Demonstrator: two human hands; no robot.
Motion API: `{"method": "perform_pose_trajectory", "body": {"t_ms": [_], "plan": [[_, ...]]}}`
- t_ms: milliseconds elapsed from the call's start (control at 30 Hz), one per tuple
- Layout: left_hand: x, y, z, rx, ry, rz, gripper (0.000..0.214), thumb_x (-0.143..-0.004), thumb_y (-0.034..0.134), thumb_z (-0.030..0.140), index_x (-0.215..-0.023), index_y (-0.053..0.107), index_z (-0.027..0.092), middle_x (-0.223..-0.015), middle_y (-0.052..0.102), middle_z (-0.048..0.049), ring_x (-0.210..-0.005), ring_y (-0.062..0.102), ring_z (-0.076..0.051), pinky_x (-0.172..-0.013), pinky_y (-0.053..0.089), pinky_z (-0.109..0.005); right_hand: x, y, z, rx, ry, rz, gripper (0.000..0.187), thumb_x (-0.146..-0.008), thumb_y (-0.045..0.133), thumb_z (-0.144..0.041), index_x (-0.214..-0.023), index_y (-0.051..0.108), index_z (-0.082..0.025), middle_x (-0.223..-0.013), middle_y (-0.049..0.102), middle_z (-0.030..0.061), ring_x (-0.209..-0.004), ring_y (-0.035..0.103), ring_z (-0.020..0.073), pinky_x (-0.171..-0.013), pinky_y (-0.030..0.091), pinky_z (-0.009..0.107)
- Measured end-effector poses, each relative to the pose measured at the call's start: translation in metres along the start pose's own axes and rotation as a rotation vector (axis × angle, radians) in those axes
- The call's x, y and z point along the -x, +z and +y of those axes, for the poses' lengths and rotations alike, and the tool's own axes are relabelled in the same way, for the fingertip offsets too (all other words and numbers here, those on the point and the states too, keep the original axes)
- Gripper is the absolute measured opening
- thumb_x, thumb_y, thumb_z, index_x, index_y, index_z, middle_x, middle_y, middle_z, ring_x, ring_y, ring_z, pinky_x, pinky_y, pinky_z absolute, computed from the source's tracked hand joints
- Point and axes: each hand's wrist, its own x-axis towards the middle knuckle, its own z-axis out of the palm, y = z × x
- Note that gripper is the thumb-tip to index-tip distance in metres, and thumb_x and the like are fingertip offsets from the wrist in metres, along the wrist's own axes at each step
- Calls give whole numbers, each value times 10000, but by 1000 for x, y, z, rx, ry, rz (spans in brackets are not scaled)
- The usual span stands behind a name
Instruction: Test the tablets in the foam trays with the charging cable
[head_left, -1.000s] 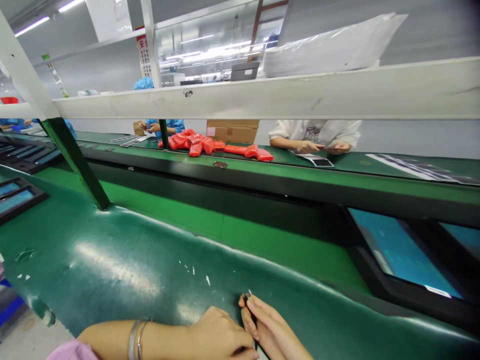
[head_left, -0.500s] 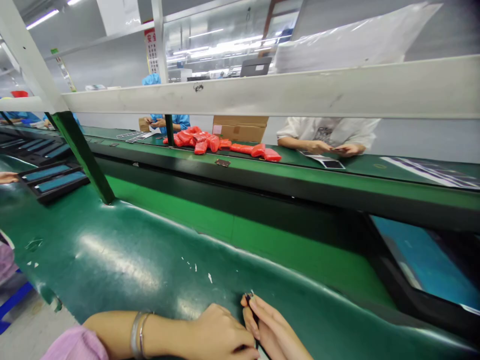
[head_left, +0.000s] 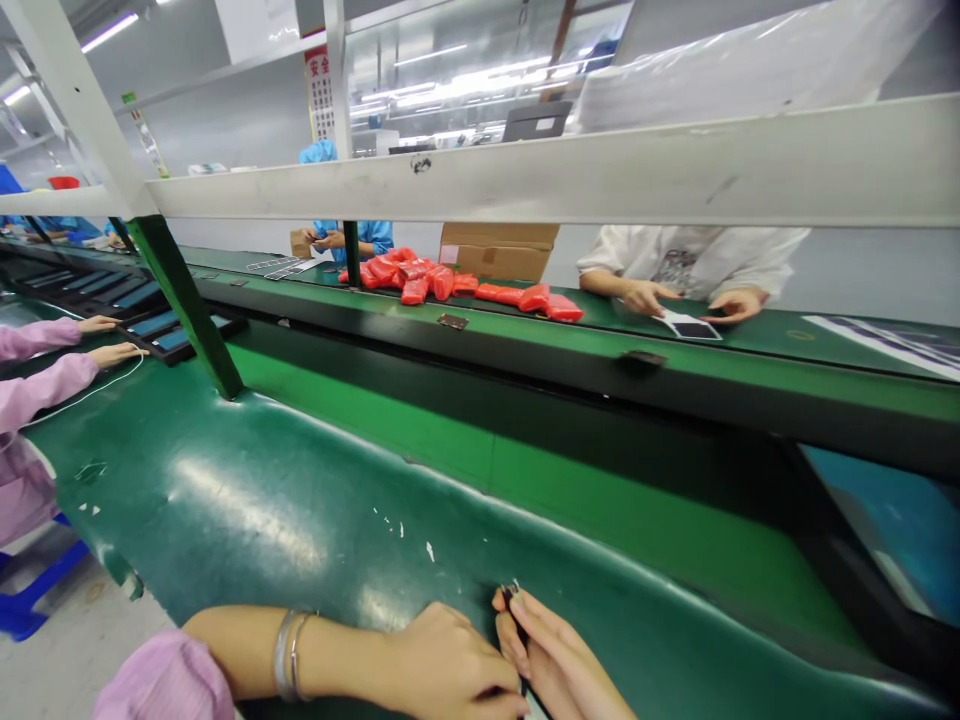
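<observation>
My left hand (head_left: pixel 450 665) and my right hand (head_left: pixel 559 665) meet at the bottom edge of the view, resting on the green mat (head_left: pixel 247 500). The right fingers pinch a small dark part (head_left: pixel 512 598) with a metal tip that sticks up between the fingertips. The left hand is curled closed against the right one, fingers pressed to the lower end of the same part. Two silver bangles (head_left: pixel 289 655) circle my left wrist.
A green conveyor belt (head_left: pixel 600 505) runs past the mat, carrying a black tray with a blue screen (head_left: pixel 900 530) at right. Red packets (head_left: pixel 450 285) lie on the far bench. Co-workers' hands (head_left: pixel 645 295) work opposite; pink sleeves (head_left: pixel 37 375) reach in at left near more trays (head_left: pixel 161 330).
The view has swung left, so the tray at right slides toward the edge. Pink-sleeved arms have come into view at left. My hands keep the same grip.
</observation>
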Motion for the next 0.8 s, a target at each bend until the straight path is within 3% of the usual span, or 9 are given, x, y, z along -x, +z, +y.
{"method": "perform_pose_trajectory", "body": {"t_ms": [300,567,800], "plan": [[1,5,-2,2,7,14,320,-993,478,459,-846,643,229,-756,723,20,-702,698,-161,-616,487,-239,0,2,-1,14,7,29,352,-854,735,-521,-899,703,-174,-635,515,4,-608,381,160,-630,333,321],[2,1,-1,12,8,13,326,-995,477,447,-832,644,219,-770,731,19,-725,713,-170,-645,501,-232,-1,-4,4,1,4,-1,325,-904,688,-496,-948,712,-175,-642,515,0,-617,376,156,-640,327,318],[2,2,-2,-2,16,28,336,-1000,463,448,-811,628,224,-738,719,21,-686,697,-162,-581,460,-244,1,2,-1,4,11,18,346,-855,735,-521,-904,706,-180,-628,515,1,-611,375,163,-635,321,330]]}}
